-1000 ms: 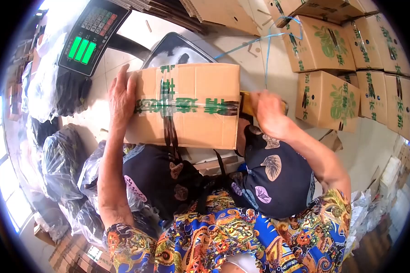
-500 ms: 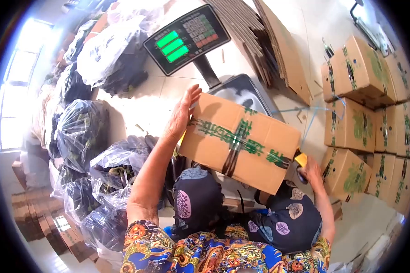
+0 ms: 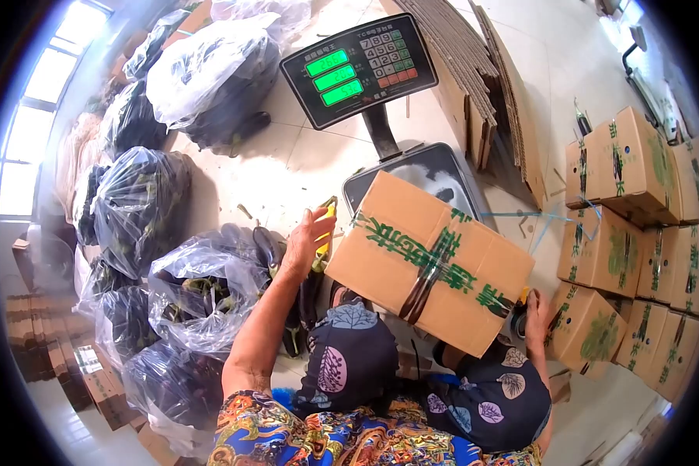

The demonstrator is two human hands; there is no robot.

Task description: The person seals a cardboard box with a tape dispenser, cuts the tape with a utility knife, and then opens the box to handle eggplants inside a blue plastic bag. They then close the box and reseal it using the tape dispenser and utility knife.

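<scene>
A taped cardboard box with green printing sits between my forearms, just above my knees. My left hand is open beside the box's left end, its fingers apart. A yellow object shows just behind those fingers; I cannot make out what it is. At the box's right end, my right hand is closed around what looks like a tape dispenser, yellow and dark, mostly hidden by the hand and box. Several dark eggplants lie on the floor near my left forearm.
Beyond the box stands a platform scale with a lit green display. Flattened cardboard leans behind it. Taped boxes are stacked at right. Plastic bags of eggplants line the left, with more cardboard below.
My left hand has come away from the box's upper left corner and its fingers have spread. The view has shifted, so the box and scale appear lower and further right.
</scene>
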